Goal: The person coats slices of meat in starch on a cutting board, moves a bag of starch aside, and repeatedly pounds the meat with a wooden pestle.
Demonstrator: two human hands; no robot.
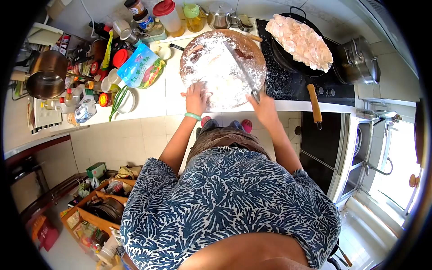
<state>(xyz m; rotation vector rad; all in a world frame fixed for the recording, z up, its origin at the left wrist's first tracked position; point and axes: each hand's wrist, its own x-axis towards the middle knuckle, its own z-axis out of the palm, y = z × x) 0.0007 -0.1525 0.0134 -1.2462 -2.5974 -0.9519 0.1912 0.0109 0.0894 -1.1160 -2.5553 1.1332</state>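
Note:
My right hand grips the handle of a kitchen knife, whose long blade slants across a round wooden cutting board. White powder covers much of the board, with pale, powdered pieces lying in it. At the board's near left edge, my left hand rests with its fingers bent inward; what lies beneath them is hidden. A green bangle circles the left wrist.
Right of the board, a wok on the black stove holds a heap of thin, pale pink slices. Its wooden handle overhangs the counter edge. To the left are a blue pouch, green peppers and several jars.

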